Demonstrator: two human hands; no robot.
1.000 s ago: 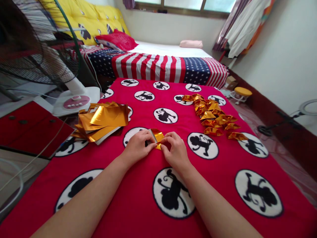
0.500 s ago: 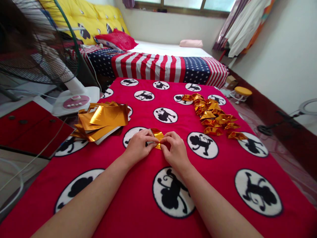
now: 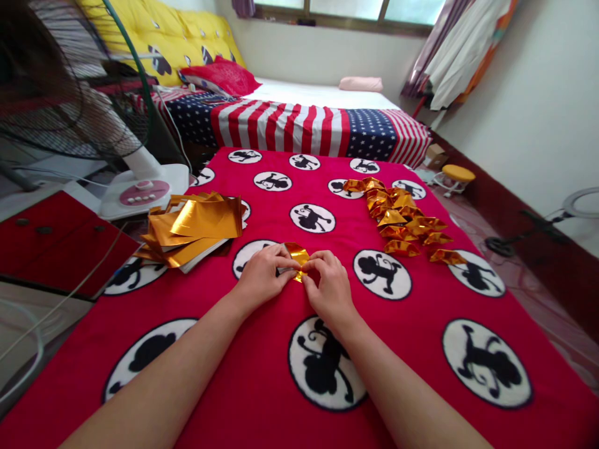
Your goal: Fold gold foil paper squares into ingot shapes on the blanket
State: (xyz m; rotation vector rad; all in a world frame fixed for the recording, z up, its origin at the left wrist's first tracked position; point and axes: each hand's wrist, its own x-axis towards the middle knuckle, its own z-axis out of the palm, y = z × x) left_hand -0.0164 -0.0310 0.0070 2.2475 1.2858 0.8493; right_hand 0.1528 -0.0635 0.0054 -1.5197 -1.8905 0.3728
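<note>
A small piece of gold foil paper lies between my hands on the red cloth with monkey circles. My left hand pinches its left side, and my right hand pinches its right side; the fingertips nearly meet at the middle. The fingers cover part of the paper. To the left lies a loose stack of flat gold sheets. At the right, several folded gold pieces sit in a cluster.
A fan stands at the left beside a red cabinet. Beyond the cloth is a bed with a striped cover. A yellow stool is on the floor at the right.
My right hand has shifted very slightly at the gold paper. My left hand and the gold pieces look the same.
</note>
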